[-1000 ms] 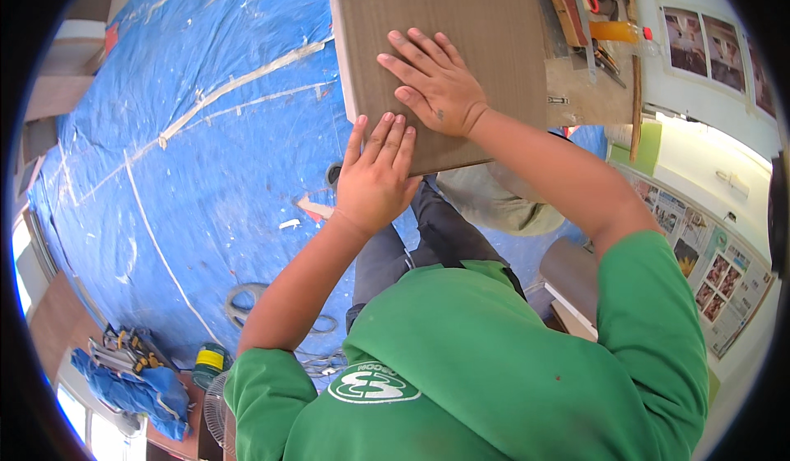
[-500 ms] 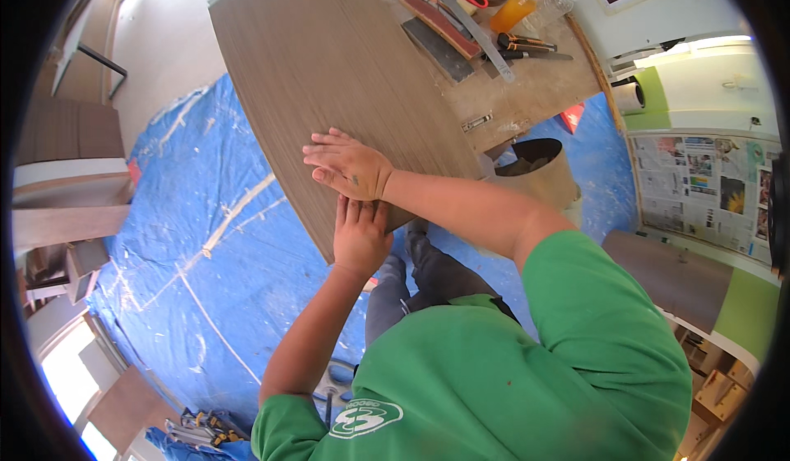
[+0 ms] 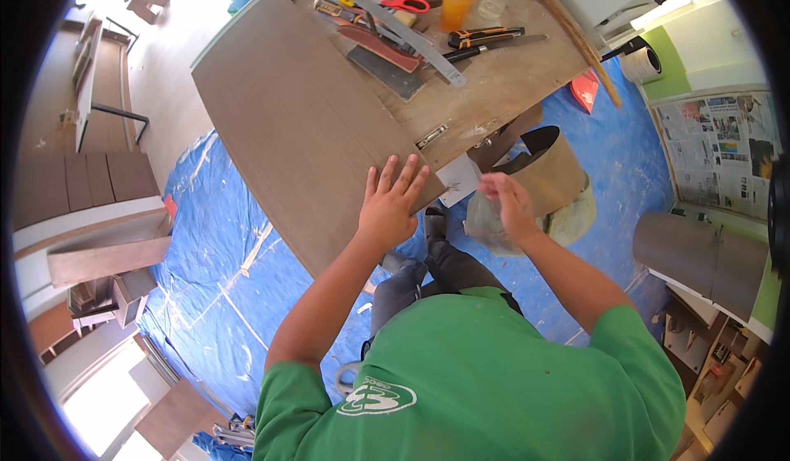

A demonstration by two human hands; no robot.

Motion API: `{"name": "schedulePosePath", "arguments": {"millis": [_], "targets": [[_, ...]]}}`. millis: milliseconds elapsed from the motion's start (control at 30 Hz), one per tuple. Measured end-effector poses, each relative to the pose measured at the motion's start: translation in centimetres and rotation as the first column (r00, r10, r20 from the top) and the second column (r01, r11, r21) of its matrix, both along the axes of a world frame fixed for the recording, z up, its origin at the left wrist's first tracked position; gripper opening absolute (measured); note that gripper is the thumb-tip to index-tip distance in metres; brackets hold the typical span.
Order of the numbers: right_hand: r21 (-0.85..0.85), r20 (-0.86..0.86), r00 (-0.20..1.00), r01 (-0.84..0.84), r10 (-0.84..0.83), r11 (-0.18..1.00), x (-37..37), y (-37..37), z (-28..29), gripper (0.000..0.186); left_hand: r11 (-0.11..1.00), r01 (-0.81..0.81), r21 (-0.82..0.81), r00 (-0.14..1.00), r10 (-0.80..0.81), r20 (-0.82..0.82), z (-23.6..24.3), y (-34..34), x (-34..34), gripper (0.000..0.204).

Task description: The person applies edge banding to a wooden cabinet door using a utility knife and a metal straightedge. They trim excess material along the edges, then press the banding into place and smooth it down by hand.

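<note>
The left hand [image 3: 388, 208] lies flat, fingers spread, on the brown board [image 3: 300, 124]; at its three o'clock the right hand [image 3: 508, 206] hovers loosely curled, holding nothing

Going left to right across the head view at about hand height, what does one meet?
Stacked wooden boards → blue tarpaulin → brown veneered panel → left hand, flat on the panel's near edge → right hand, raised off the panel → curled brown sheet → grey roll.
</note>
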State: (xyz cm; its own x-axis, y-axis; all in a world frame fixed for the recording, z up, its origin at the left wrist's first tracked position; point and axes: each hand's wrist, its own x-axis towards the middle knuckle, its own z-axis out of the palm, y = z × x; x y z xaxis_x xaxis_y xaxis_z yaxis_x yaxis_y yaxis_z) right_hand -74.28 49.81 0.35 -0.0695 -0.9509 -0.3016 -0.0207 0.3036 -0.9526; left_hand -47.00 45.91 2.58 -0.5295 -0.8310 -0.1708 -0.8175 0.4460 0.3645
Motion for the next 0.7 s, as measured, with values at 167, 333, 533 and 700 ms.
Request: {"name": "schedulePosePath", "arguments": {"millis": [167, 333, 533, 700], "targets": [[0.156, -0.047, 0.993, 0.111, -0.105, 0.981, -4.8, 3.8, -2.0, 0.048, 0.993, 0.093, -0.067, 0.993, -0.088, 0.079, -1.1, -0.6, -2.3, 0.078], [0.155, -0.007, 0.998, 0.056, -0.056, 0.986, -4.8, 4.3, -4.0, 0.045, 0.982, 0.093, -0.163, 0.994, -0.082, 0.071, -1.4, -1.2, -3.2, 0.062], [0.124, 0.028, 0.999, 0.018, -0.021, 0.992, -4.2, 2.8, -4.3, 0.044, 0.962, 0.081, -0.261, 0.996, -0.071, 0.048, -1.6, -1.4, -4.5, 0.045], [0.131, 0.044, 0.999, 0.004, -0.01, 0.991, -4.5, 1.7, -4.0, 0.04, 0.943, 0.009, -0.331, 1.0, -0.016, -0.018, -2.2, -1.4, -5.6, 0.032]]}}
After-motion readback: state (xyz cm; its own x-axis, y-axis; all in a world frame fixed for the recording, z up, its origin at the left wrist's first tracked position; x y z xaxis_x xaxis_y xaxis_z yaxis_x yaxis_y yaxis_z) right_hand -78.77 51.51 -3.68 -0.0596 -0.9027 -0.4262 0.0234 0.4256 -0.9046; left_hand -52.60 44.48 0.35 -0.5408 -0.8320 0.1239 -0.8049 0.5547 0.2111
